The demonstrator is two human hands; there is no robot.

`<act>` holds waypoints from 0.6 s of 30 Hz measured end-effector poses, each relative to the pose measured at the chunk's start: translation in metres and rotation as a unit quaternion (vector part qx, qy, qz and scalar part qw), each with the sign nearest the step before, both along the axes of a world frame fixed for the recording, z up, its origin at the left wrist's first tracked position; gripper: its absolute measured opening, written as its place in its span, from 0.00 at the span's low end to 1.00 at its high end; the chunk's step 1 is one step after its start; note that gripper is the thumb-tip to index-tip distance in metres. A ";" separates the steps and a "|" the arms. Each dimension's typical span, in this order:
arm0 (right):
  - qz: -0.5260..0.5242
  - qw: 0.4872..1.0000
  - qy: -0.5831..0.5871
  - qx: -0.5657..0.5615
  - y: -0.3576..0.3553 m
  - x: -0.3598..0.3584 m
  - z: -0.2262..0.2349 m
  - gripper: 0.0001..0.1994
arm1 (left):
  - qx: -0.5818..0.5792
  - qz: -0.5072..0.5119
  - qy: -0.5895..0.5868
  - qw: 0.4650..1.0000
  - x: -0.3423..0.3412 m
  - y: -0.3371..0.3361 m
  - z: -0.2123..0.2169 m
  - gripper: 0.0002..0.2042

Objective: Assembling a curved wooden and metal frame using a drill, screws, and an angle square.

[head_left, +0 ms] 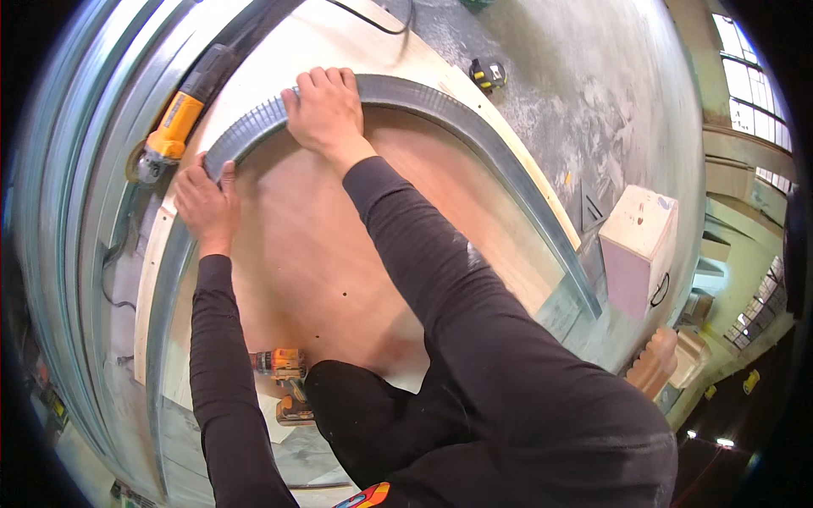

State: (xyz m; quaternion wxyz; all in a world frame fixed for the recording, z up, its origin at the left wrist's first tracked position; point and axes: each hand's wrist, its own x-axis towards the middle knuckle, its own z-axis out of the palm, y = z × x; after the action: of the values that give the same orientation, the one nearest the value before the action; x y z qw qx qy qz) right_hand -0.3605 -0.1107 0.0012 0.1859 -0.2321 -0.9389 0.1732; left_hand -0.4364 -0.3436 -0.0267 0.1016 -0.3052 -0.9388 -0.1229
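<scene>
A grey metal track [449,106], bent into an arch and slit along its upper curve, lies over a plywood panel [381,254] with pale curved wood strips around it. My left hand [207,203] is closed round the track on the left of the bend, its thumb on the inner side. Farther up, near the crown, my right hand [326,114] wraps over the track, fingers on the outer edge. A yellow and black angle grinder [176,123] lies just beyond my left hand. Both ends of the track run down toward me.
Long metal studs [63,220] lie stacked at the left. An orange drill [288,364] rests by my knee. A tape measure [487,75] and a dark square [591,207] lie on the floor, near a wooden box [639,241]. A black cable [377,25] crosses the far board.
</scene>
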 end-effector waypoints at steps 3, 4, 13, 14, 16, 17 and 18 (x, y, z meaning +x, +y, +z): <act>-0.004 1.000 -0.003 -0.020 0.001 -0.003 -0.001 0.19 | -0.021 -0.001 0.049 0.999 -0.001 0.001 0.000 0.28; -0.015 1.000 -0.004 -0.011 0.006 -0.001 -0.002 0.19 | -0.012 -0.012 0.048 0.999 -0.002 0.006 -0.004 0.28; 0.033 0.993 -0.101 -0.057 -0.005 0.016 0.016 0.30 | -0.034 -0.042 -0.103 0.993 -0.005 -0.021 0.007 0.32; 0.027 0.993 -0.099 -0.056 -0.004 0.018 0.017 0.30 | -0.032 -0.047 -0.100 0.993 -0.002 -0.020 0.010 0.32; 0.021 0.997 -0.069 -0.039 -0.001 0.023 0.014 0.33 | -0.044 -0.065 -0.095 0.992 0.002 -0.016 0.012 0.35; 0.029 0.994 -0.088 -0.057 0.001 0.024 0.012 0.35 | -0.041 -0.072 -0.092 0.992 0.003 -0.015 0.013 0.35; 0.025 0.994 -0.085 -0.057 -0.001 0.024 0.014 0.35 | -0.051 -0.066 -0.102 0.991 0.003 -0.018 0.017 0.37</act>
State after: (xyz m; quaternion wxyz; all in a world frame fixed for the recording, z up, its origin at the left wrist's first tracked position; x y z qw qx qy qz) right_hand -0.3361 -0.1113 0.0150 0.0876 -0.2331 -0.9454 0.2103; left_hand -0.4333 -0.3615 -0.0100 -0.0184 -0.3572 -0.9272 -0.1117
